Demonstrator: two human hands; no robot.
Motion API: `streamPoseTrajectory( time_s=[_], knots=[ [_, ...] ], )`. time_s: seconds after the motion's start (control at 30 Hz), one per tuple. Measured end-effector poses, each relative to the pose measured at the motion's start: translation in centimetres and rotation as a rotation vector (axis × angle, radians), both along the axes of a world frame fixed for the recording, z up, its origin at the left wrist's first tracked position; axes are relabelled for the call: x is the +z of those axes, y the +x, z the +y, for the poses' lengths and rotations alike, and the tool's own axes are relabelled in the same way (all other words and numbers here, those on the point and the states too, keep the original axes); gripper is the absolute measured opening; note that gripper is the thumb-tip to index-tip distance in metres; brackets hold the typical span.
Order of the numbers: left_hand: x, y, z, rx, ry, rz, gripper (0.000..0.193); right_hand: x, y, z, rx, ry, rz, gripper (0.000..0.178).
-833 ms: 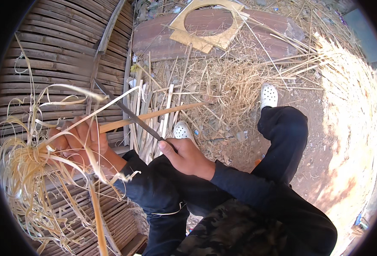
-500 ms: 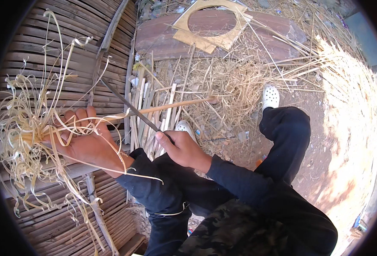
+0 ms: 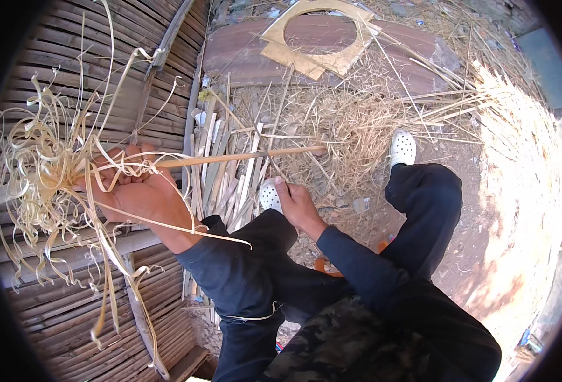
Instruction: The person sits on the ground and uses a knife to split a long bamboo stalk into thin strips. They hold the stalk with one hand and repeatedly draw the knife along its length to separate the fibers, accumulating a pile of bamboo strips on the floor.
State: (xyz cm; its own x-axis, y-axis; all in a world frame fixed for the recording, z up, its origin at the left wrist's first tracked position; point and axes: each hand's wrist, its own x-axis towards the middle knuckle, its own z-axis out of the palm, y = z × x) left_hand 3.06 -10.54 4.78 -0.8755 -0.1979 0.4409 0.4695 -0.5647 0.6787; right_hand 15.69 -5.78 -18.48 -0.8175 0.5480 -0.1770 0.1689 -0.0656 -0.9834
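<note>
My left hand [image 3: 138, 191] grips a long thin bamboo stick [image 3: 242, 156] that points right over the ground. A tangle of pale curled bamboo shavings [image 3: 42, 165] hangs around that hand and spills down to the left. My right hand [image 3: 297, 204] is lowered beside my left knee, close to my white shoe [image 3: 269, 194]. Its fingers curl downward and what they hold is hidden. No knife shows in this view.
A bamboo slat platform [image 3: 71, 76] fills the left side. Split bamboo strips [image 3: 220, 165] lie on the ground beside it, with dry straw [image 3: 357, 114] beyond. A brown board [image 3: 414, 51] carries a yellow square frame [image 3: 319, 60] with a round hole. My other white shoe [image 3: 402, 148] rests on bare dirt.
My right hand has dropped from the stick down to my knee, and the dark blade it held across the stick is out of sight. The left hand rose slightly with the shavings.
</note>
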Motion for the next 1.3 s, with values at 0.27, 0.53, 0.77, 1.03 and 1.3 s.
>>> streamPoseTrajectory(
  time_s=[0.27,0.53,0.77,1.03,1.3],
  knots=[
    [0.6,1.0,1.7,0.16,0.012,-0.121,0.031,-2.9,-0.7,-0.2,-0.145,0.122,0.124,0.056],
    [0.3,-0.6,-1.0,0.105,0.0,-0.18,0.03,1.2,-1.5,-0.9,-0.036,0.099,0.063,0.056],
    [1.2,0.4,0.1,0.279,-0.032,-0.157,0.04,1.8,0.1,0.2,0.114,0.066,0.02,0.059],
    [1.4,0.7,-0.3,0.219,-0.04,-0.155,0.049,5.0,0.9,-0.3,0.143,-0.086,0.079,0.061],
    [1.9,-0.6,-0.4,0.241,-0.027,-0.218,0.04,-1.8,0.0,0.6,0.072,0.09,0.017,0.052]
  ],
)
